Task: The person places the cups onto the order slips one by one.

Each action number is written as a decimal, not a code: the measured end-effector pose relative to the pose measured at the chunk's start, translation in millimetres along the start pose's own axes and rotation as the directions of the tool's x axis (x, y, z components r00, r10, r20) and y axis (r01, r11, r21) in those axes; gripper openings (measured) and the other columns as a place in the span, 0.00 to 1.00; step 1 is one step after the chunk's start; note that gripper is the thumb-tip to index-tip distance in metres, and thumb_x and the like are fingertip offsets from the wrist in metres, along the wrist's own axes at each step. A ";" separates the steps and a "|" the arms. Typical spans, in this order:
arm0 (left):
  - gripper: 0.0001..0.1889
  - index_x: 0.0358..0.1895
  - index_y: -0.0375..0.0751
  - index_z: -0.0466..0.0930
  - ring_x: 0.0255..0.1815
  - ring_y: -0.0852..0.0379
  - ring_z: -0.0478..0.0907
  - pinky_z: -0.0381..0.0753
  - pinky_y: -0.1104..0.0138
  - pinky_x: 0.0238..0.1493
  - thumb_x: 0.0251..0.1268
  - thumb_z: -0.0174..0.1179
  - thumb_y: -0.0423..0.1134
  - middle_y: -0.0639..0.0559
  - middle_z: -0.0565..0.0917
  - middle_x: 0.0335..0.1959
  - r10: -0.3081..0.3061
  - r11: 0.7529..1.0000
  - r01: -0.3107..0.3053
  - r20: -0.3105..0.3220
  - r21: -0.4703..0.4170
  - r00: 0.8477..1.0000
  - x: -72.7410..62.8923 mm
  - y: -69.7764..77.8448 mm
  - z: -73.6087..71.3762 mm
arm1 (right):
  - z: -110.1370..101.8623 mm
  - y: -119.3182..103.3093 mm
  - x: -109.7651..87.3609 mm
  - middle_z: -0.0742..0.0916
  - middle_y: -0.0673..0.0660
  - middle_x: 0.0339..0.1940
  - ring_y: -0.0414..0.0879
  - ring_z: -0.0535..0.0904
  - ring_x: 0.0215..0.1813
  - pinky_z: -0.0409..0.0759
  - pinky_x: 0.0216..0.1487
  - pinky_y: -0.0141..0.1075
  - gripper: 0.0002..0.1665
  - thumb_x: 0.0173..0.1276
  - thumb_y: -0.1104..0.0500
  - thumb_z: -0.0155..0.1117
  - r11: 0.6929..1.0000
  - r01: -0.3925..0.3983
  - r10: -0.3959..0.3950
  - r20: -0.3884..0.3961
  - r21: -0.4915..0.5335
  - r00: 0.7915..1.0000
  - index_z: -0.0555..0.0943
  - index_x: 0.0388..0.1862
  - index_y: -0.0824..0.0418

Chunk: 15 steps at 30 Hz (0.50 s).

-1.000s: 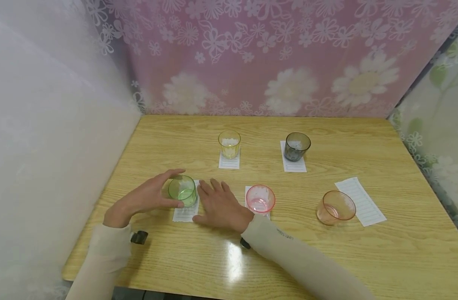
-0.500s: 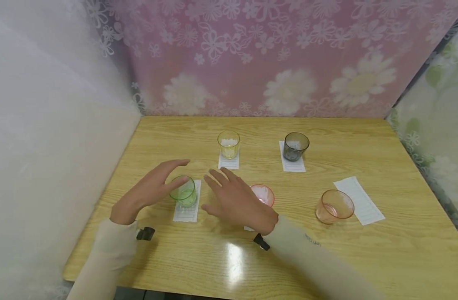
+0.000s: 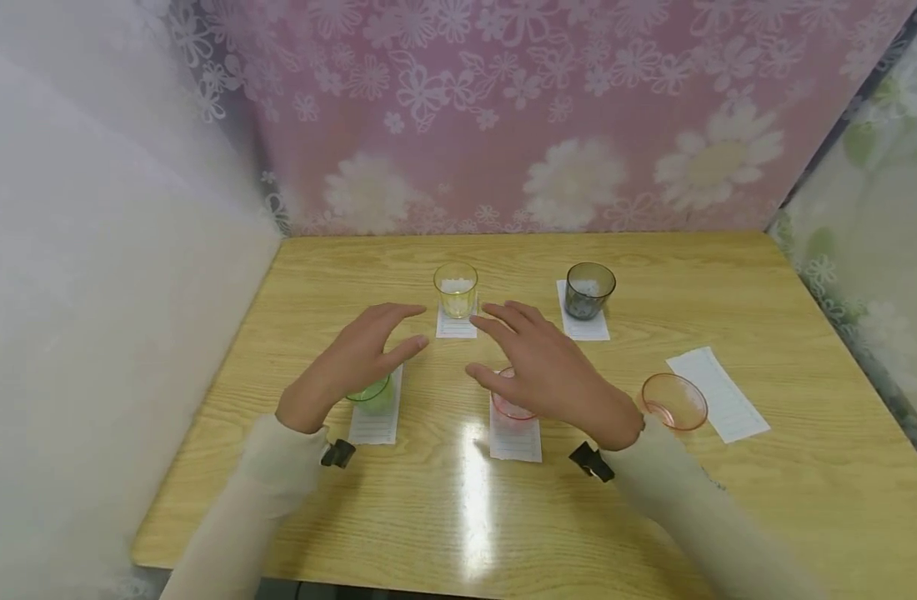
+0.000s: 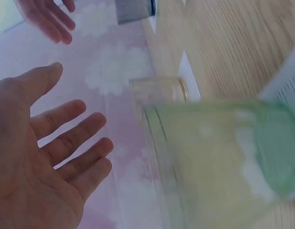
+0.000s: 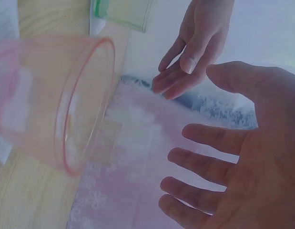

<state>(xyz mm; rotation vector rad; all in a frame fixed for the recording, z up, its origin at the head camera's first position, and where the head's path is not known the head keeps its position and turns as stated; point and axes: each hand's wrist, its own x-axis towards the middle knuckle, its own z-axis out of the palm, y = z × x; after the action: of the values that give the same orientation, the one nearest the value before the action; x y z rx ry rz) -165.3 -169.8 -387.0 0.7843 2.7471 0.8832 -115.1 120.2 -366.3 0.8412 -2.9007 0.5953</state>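
Note:
My left hand hovers above the green glass, hiding much of it, with fingers spread and nothing held. In the left wrist view the green glass stands beside the bare palm. My right hand is raised over the pink glass, partly covering it; its fingers are apart and hold nothing. The right wrist view has the pink glass beside that palm. Between and beyond the fingertips of both hands stands the yellow glass on a printed paper slip.
A dark grey glass stands on a paper slip at the back right. An orange glass, partly behind the right wrist, stands beside a tilted slip. A curtained wall borders the wooden table's far edge.
My left hand has come off the green glass and risen forward and right. The right hand has lifted from beside the green glass's slip and moved right and forward over the pink glass.

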 end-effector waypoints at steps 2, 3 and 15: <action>0.31 0.83 0.46 0.70 0.84 0.39 0.66 0.66 0.38 0.83 0.86 0.58 0.54 0.44 0.74 0.81 0.005 1.000 -0.005 0.004 0.010 1.000 6.7 7.3 5.0 | -5.0 8.1 -2.6 0.74 0.61 0.84 0.64 0.66 0.86 0.70 0.81 0.64 0.40 0.78 0.39 0.69 1.000 -0.021 0.021 -0.001 0.008 1.000 0.76 0.81 0.58; 0.31 0.83 0.46 0.70 0.84 0.39 0.66 0.66 0.39 0.83 0.86 0.58 0.54 0.44 0.73 0.81 0.005 1.000 -0.005 0.007 0.016 1.000 10.1 11.2 7.3 | -7.2 12.3 -4.0 0.74 0.60 0.84 0.64 0.65 0.86 0.70 0.82 0.64 0.40 0.79 0.39 0.69 0.999 -0.032 0.032 -0.002 0.013 0.999 0.76 0.81 0.58; 0.29 0.81 0.46 0.71 0.83 0.45 0.68 0.69 0.49 0.84 0.86 0.58 0.53 0.46 0.75 0.80 0.057 0.987 -0.061 0.031 0.147 0.998 52.9 68.6 31.2 | -42.2 53.4 -29.2 0.74 0.65 0.83 0.67 0.67 0.83 0.71 0.76 0.69 0.34 0.81 0.47 0.69 0.996 -0.080 0.082 -0.066 0.044 0.994 0.77 0.79 0.61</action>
<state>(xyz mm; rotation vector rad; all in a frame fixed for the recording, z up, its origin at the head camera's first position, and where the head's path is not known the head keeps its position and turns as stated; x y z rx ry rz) -171.4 -79.2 -371.9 0.9000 2.8047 0.6788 -120.4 192.4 -350.7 0.6960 -2.8817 0.6794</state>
